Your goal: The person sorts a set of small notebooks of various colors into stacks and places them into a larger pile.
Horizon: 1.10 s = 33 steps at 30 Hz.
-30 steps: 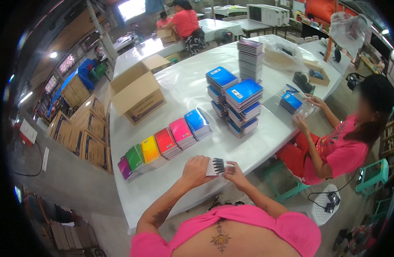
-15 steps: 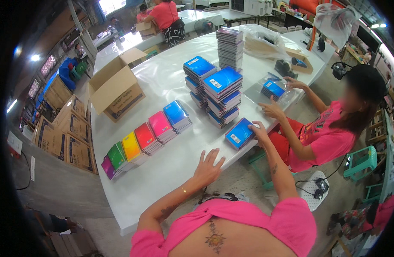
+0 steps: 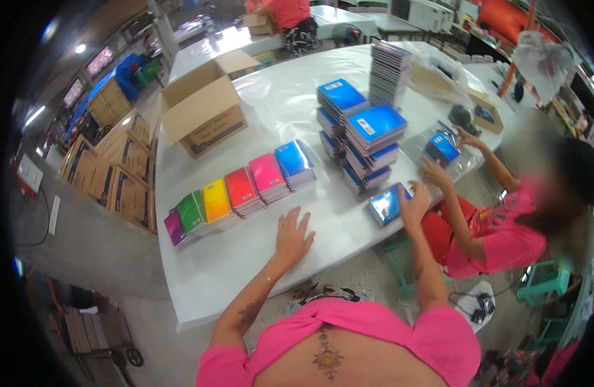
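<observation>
My left hand is open, fingers spread, over the white table near the row of notebooks. My right hand is closed around the right edge of a small stack of blue spiral notebooks near the table's front edge. To my left runs a slanting row of notebook stacks: purple, green, yellow, red, pink and blue. Beyond my right hand stand taller stacks of blue notebooks and a tall grey-edged notebook stack.
An open cardboard box stands at the table's far left; closed cartons sit beside the table. At right, a co-worker in pink handles blue notebooks in clear plastic. A tape dispenser lies behind. A green stool stands on the floor.
My view has turned, so the table appears shifted right. My left hand has moved left, closer to the notebook row. My right hand stays at the small blue stack.
</observation>
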Motion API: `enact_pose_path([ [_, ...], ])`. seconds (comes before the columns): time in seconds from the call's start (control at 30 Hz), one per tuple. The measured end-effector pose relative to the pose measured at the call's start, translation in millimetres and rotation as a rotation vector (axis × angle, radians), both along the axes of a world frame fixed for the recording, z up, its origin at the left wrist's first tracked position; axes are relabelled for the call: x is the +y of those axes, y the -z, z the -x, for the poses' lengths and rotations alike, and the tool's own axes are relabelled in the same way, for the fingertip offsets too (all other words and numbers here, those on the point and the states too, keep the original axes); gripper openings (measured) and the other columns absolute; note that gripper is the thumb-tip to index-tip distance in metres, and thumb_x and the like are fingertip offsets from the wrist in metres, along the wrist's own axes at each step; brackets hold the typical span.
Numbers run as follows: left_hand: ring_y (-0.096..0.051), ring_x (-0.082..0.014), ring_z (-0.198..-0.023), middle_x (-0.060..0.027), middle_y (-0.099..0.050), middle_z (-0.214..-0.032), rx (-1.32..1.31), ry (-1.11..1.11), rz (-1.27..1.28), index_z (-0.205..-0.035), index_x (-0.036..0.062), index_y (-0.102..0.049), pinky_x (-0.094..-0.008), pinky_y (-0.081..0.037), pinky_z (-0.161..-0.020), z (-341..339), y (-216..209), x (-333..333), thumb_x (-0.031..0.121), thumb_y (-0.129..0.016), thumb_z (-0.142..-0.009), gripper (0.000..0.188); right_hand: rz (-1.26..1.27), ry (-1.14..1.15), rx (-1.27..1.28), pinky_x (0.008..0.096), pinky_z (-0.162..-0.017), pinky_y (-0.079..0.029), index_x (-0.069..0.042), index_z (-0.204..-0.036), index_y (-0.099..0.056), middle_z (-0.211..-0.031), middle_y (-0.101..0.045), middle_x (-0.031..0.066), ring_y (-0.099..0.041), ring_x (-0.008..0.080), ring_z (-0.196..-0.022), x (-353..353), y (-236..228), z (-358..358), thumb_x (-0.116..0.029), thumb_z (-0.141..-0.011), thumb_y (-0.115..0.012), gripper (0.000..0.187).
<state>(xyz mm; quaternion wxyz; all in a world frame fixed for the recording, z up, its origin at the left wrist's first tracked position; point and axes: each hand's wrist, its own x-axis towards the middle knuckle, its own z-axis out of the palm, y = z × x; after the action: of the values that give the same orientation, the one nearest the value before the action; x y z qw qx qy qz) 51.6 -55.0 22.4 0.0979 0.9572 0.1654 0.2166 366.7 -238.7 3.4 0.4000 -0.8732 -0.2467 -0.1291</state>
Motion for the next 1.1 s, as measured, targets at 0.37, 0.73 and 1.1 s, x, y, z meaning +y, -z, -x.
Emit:
enact_pose_path([
  [0.37,-0.062,-0.0338,-0.110,-0.0195,-0.066,-0.112,-0.014,-0.227,-0.164,-0.121,-0.0011,-0.061,-0.0449,-0.048,-0.097,-10,-19,145,0.007,-0.061,-0.088,0.034,0.144,-0.749,-0.497,0.0447,-0.097,-0.042,-0.013,-0.123,-0.062,-0.128,-0.062,0.0093,-0.057,0.0307,-0.117,224,-25,89,-0.011,-0.088,-0.061,0.035],
  [0.73,-0.065,-0.0340,-0.104,-0.0179,-0.067,-0.112,-0.152,-0.087,-0.118,-0.112,0.0027,-0.066,-0.0443,-0.053,-0.091,72,36,-18,0.011,-0.064,-0.088,0.025,-0.386,-0.725,0.730,0.0430,-0.091,-0.048,-0.006,-0.115,-0.067,-0.111,-0.066,0.0152,-0.062,0.0334,-0.104,76,49,213,-0.009,-0.090,-0.060,0.026],
  [1.1,-0.056,-0.0382,-0.121,-0.0230,-0.061,-0.127,-0.141,-0.782,-0.415,-0.121,-0.0070,-0.060,-0.0442,-0.044,-0.104,105,-30,121,0.008,-0.056,-0.086,0.038,-0.047,-1.095,-0.328,0.0494,-0.107,-0.038,-0.009,-0.134,-0.053,-0.136,-0.054,0.0143,-0.049,0.0322,-0.128,254,-40,248,-0.008,-0.085,-0.067,0.051],
])
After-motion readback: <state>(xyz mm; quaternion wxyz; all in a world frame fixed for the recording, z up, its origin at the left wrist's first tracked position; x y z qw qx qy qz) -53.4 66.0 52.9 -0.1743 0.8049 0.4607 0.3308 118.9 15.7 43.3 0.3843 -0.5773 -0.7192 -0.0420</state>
